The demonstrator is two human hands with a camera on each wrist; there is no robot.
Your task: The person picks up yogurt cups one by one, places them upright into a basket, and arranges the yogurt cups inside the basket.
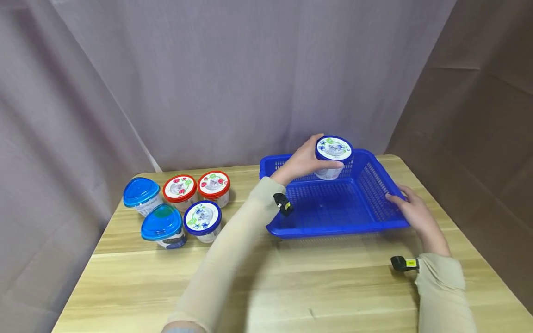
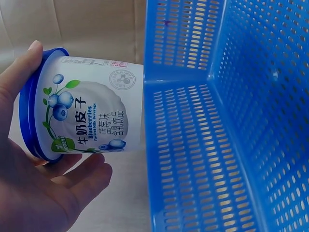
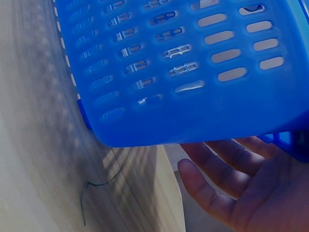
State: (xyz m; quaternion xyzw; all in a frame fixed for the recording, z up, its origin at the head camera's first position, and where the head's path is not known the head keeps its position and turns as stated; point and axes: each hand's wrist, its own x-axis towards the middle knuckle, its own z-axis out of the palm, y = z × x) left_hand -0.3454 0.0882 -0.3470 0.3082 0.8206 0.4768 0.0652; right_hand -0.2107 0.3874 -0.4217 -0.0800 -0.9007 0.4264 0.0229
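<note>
In the head view, my left hand [image 1: 303, 162] grips a round cup [image 1: 334, 149] by its dark blue lid, over the back of a blue plastic basket [image 1: 341, 229]. The left wrist view shows blueberries printed on the white cup [image 2: 96, 108], held near the basket's rim [image 2: 153, 125] with thumb and fingers round the lid. My right hand [image 1: 416, 215] holds the basket's right rim, its thumb over the edge. In the right wrist view, the slotted wall [image 3: 193, 111] hides part of the right hand [image 3: 251, 188].
At the left of the wooden table [image 1: 333, 296] stand two red-lidded cups [image 1: 180, 187], another dark-blue-lidded cup [image 1: 202, 217] and two tubs with bright blue rounded-triangle lids [image 1: 162, 223]. A grey curtain [image 1: 208, 83] hangs behind; a brown one [image 1: 479, 138] is at the right.
</note>
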